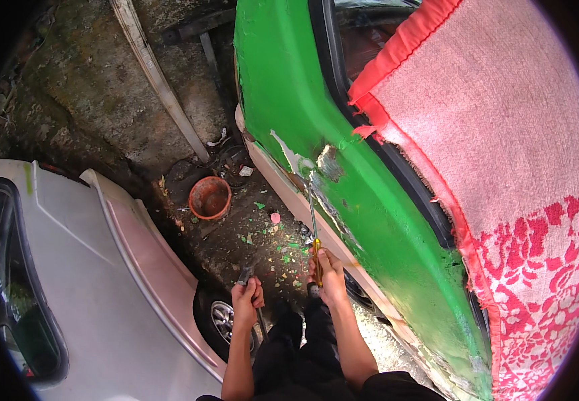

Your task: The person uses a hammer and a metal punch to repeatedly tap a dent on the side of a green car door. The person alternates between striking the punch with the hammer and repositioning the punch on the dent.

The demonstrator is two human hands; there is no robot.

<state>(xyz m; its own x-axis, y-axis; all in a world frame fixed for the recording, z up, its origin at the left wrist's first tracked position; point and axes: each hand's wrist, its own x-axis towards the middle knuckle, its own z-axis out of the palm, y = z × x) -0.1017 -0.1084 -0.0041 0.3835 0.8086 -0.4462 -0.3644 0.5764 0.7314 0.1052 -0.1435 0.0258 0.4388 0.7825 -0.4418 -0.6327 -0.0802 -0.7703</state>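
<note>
My right hand (330, 274) is wrapped round the yellow handle of a long screwdriver (313, 217). Its thin shaft points away from me, with the tip at chipped, cracked paint (327, 162) on the body of a green car (370, 194). Lower and to the left, my left hand (247, 302) is closed on a hammer (245, 274), gripped near its grey metal head. Below the fist its thin dark handle hangs down. Bare metal and pale filler show along the broken edge of the green panel.
A silver-grey car (116, 267) stands close on the left. Green and pale paint flakes (283, 250) litter the dark ground between the cars, near an orange-brown bucket (210, 198). A long beam (159, 77) lies beyond. A pink-and-red towel (503, 134) covers the green car's upper right.
</note>
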